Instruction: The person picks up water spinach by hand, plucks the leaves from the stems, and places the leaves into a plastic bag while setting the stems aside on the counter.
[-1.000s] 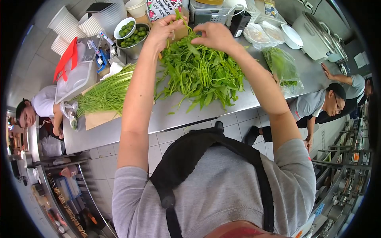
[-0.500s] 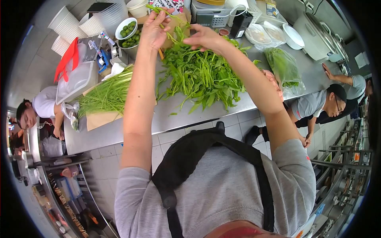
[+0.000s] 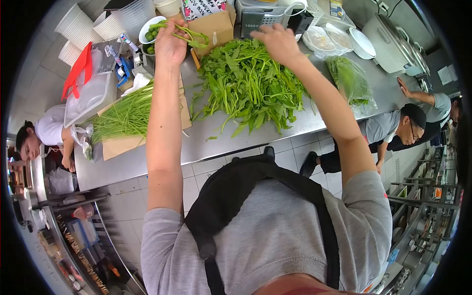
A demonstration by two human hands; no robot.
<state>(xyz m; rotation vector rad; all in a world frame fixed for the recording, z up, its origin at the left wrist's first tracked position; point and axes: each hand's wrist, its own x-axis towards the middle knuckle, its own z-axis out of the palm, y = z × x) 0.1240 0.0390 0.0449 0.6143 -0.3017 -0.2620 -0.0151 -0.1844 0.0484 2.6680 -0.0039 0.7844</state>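
Observation:
A green leafy stem (image 3: 189, 34) is held in my left hand (image 3: 172, 43), up by the bowl of small green fruit (image 3: 150, 30). My right hand (image 3: 278, 44) hovers over the back of a large heap of leafy greens (image 3: 250, 86), its fingers apart and nothing seen in them. The heap lies on the steel table (image 3: 206, 140). Long thin green stalks (image 3: 123, 115) lie on brown cardboard (image 3: 120, 145), left of my left forearm. An open cardboard box (image 3: 214, 30) stands behind the heap.
Bagged greens (image 3: 350, 81) and a white bowl (image 3: 362, 44) are on the right, near a large cooker (image 3: 396, 46). At left stand stacked white cups (image 3: 74, 24) and a plastic tub (image 3: 88, 101). One person is at the left; two people are at the right.
My left hand has moved left, away from the heap, with the stem in it. My right hand has drawn apart from it, to the right, and its fingers have spread.

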